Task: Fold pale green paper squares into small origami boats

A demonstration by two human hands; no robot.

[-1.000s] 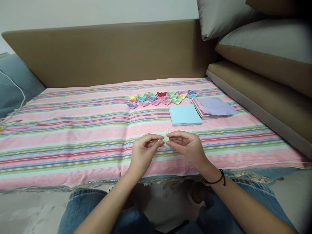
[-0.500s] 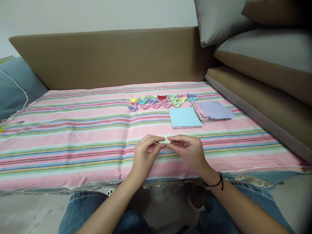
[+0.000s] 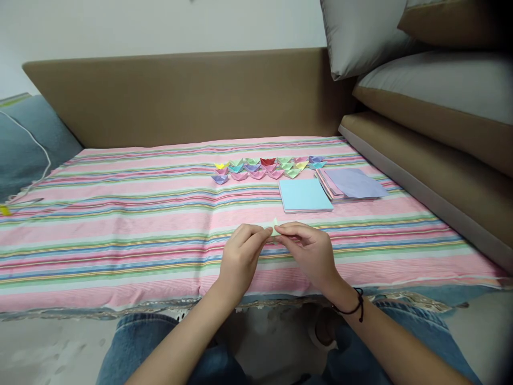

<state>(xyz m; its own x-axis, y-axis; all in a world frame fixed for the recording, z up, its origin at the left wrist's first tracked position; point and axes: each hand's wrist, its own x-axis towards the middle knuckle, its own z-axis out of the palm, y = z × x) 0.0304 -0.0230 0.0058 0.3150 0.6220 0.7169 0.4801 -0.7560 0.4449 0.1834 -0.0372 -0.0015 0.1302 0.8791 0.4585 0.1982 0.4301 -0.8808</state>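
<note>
Between my fingertips is a small folded piece of pale green paper (image 3: 274, 230), with a pointed tip sticking up. My left hand (image 3: 243, 251) pinches its left side, thumb and fingers closed on it. My right hand (image 3: 310, 250), with a dark cord bracelet at the wrist, pinches the right side. Fingers cover most of the paper, so its full shape is hidden. Beyond my hands lies a stack of light blue square paper (image 3: 305, 195). Several small folded paper boats (image 3: 253, 168) in many colours stand in rows farther back.
A stack of purple and pink paper sheets (image 3: 355, 183) lies right of the blue one. Pink striped cloth (image 3: 120, 230) covers the surface. Cushions (image 3: 436, 101) are piled at the right, and a brown backrest (image 3: 192, 101) stands behind. A white cord (image 3: 34, 141) runs at the far left.
My left hand has turned slightly, its fingers now closer together over the pale green paper. Less of the paper shows between my hands. The stacks and paper boats stay in place.
</note>
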